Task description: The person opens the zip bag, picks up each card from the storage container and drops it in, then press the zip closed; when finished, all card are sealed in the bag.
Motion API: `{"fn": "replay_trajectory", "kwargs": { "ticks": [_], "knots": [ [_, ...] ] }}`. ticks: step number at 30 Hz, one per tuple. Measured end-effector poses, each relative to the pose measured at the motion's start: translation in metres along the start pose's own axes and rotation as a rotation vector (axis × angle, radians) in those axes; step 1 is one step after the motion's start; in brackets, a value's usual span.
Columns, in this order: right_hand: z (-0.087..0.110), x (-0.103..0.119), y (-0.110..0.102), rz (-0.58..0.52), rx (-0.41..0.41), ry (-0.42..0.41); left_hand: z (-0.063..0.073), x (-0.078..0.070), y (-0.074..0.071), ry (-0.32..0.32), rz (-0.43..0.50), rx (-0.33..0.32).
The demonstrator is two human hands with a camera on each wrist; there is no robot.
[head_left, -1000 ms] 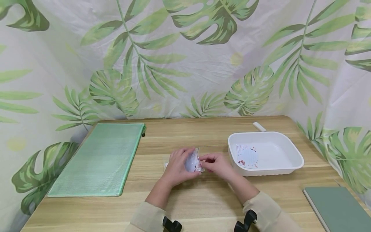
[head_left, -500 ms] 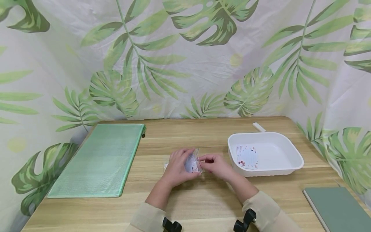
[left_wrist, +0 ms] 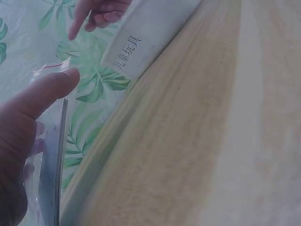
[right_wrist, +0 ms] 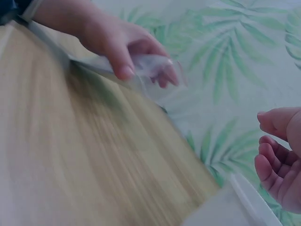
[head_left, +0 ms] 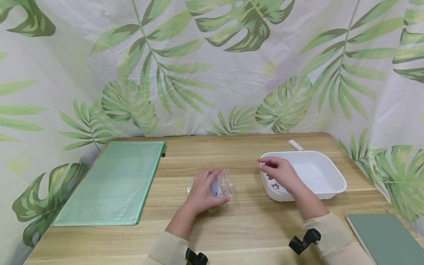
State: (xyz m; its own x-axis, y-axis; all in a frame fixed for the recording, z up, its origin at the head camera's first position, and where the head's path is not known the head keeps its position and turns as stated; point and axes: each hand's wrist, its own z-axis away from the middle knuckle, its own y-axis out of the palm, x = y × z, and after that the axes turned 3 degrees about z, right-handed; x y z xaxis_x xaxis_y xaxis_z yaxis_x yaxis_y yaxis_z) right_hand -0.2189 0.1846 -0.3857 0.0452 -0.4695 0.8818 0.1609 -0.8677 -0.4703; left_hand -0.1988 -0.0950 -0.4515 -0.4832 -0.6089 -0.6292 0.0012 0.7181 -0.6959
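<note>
My left hand grips a small clear zip bag with printed cards inside, thumb at the front and fingers behind. The mouth of the bag, edged with a red line, points away past the thumb in the left wrist view. Over the left rim of a white plastic basin hovers my right hand. Its fingers are loosely bent, with nothing between them and the thumb. Below it a printed card lies in the basin, partly hidden by the hand.
A green mesh zip pouch lies flat on the left of the wooden table. Behind the basin is a small white bar. A grey-green book lies at the front right. A leaf-patterned cloth hangs behind the table.
The right hand has left the bag's mouth and moved right and up to the basin's left side. The left hand still holds the bag in place; its clear mouth now shows.
</note>
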Motion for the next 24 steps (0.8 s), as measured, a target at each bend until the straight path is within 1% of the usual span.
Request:
{"fn": "replay_trajectory", "kwargs": {
  "ticks": [3,5,9,13,18,24],
  "knots": [
    [-0.005,-0.009,-0.017,0.048,-0.018,0.024,0.0,0.0,0.0,-0.009,0.002,0.002],
    [-0.01,-0.018,-0.027,0.083,-0.02,0.064,0.001,0.0,0.0,-0.015,0.005,0.005],
    [-0.021,-0.04,-0.045,0.186,-0.026,0.135,0.001,0.0,0.0,-0.023,0.009,0.01],
    [-0.03,-0.059,-0.059,0.308,-0.022,0.163,0.001,0.0,0.0,-0.024,0.01,0.011],
    [-0.039,-0.073,-0.067,0.414,0.035,0.187,0.0,0.0,0.0,-0.018,0.015,0.009],
    [-0.044,-0.08,-0.064,0.509,0.098,0.213,0.0,0.0,0.0,-0.008,0.017,0.011]
  ]
}}
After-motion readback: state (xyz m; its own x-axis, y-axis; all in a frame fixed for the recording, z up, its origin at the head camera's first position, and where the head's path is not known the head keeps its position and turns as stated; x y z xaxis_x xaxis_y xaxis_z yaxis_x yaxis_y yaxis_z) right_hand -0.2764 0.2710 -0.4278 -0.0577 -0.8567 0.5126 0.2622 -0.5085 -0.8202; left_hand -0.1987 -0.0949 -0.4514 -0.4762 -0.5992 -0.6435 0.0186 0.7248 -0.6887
